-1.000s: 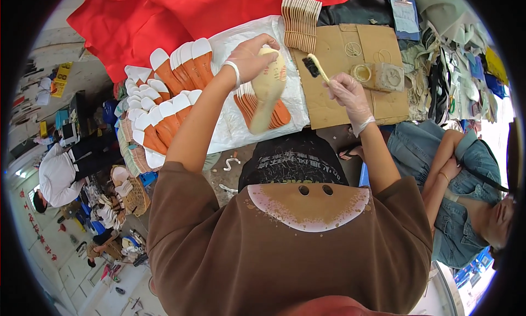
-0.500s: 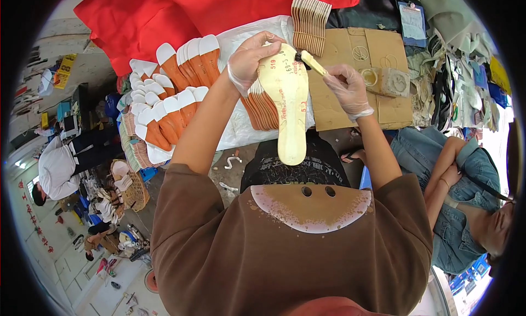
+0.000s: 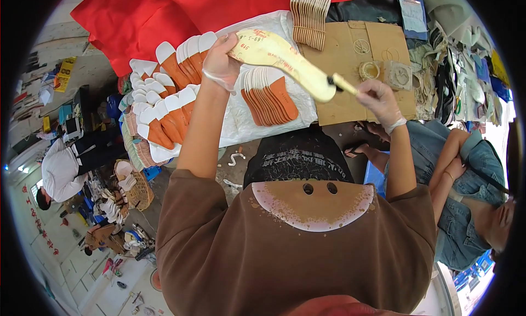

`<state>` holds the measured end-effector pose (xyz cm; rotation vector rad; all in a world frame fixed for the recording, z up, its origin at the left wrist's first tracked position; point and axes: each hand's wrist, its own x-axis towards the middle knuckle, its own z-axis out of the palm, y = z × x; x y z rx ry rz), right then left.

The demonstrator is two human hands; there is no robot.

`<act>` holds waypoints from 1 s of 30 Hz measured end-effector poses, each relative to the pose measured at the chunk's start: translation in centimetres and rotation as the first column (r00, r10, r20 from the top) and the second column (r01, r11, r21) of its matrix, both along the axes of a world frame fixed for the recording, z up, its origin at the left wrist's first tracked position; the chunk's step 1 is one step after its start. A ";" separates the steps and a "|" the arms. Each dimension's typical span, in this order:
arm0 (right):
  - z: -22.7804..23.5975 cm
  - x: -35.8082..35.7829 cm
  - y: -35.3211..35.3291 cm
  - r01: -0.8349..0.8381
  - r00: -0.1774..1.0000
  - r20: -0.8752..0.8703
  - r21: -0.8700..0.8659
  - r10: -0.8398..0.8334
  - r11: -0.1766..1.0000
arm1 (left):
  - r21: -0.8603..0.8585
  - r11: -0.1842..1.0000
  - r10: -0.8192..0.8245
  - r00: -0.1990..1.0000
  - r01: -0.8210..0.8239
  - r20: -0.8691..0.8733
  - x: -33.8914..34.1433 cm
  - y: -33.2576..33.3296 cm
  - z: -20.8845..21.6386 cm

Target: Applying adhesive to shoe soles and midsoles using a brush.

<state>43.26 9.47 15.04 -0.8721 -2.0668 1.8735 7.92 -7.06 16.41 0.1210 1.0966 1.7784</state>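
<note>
My left hand (image 3: 221,64), in a thin clear glove, pinches the broad end of a pale yellow shoe insole (image 3: 285,58) with red and dark print. The insole lies tilted in the air, its narrow heel end to the right. In my gloved right hand (image 3: 382,103) is a small brush (image 3: 346,85) with a pale yellow handle. Its black head meets the edge of the heel end. Below the insole, a fanned row of orange-and-white insoles (image 3: 269,99) rests on white plastic sheeting (image 3: 230,131).
More orange-and-white insoles (image 3: 164,110) are heaped at left. A bundled stack of pale insoles (image 3: 309,20) stands behind, by cardboard (image 3: 342,58) holding a tape roll (image 3: 369,70) and a crusted block (image 3: 397,75). Red material (image 3: 213,9) covers the back. A person in denim (image 3: 460,168) sits at right.
The insole has swung from upright to slanting, heel now to the right. My right hand and brush have moved right and down, from the broad end to the heel. My left hand shifted left.
</note>
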 end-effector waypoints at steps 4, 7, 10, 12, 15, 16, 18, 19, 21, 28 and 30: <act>-2.2 0.0 0.9 0.242 0.934 0.188 0.286 -0.302 0.927 | -0.126 0.990 0.062 0.998 -0.060 0.013 4.7 -0.4 2.2; -5.9 -0.9 -0.8 0.409 0.884 0.068 0.368 -0.463 0.835 | 0.006 0.998 -0.057 0.995 0.057 -0.084 9.0 -1.2 0.9; -6.0 -3.3 -3.6 0.546 0.829 0.001 0.215 -0.559 0.810 | 0.016 1.000 0.006 0.976 -0.003 -0.219 14.5 -1.6 -0.1; -5.1 -4.3 -5.9 0.485 0.873 -0.125 0.328 -0.472 0.810 | -0.007 0.999 0.042 0.956 -0.046 -0.290 16.3 -1.3 -0.2; -3.8 -4.1 -7.1 0.355 0.934 -0.210 0.608 -0.288 0.710 | -0.015 0.989 0.131 0.926 -0.145 -0.354 16.2 -1.3 -0.5; -3.2 -3.7 -7.0 0.354 0.935 -0.210 0.607 -0.286 0.711 | -0.016 0.989 0.132 0.926 -0.147 -0.355 15.6 -1.4 -0.5; -1.9 -2.5 -6.2 0.084 0.996 -0.084 0.707 -0.034 0.702 | -0.049 0.991 0.101 0.938 -0.124 -0.330 14.4 -1.7 -0.5; -1.3 -2.4 -6.0 0.019 0.997 -0.072 0.682 0.040 0.731 | -0.048 0.991 0.103 0.938 -0.125 -0.331 14.1 -2.0 -0.5; -2.3 -2.5 -5.9 0.150 0.986 -0.144 0.551 -0.084 0.821 | -0.060 0.992 0.074 0.886 -0.114 -0.457 13.7 -2.2 -0.9; -2.6 -4.9 -6.6 0.197 0.964 -0.262 0.562 -0.053 0.803 | -0.040 0.986 0.127 0.882 -0.162 -0.453 14.2 -2.4 -1.0; -2.7 -4.7 -7.1 0.170 0.970 -0.243 0.585 -0.028 0.793 | -0.031 0.983 0.155 0.911 -0.180 -0.382 14.0 -2.3 -1.0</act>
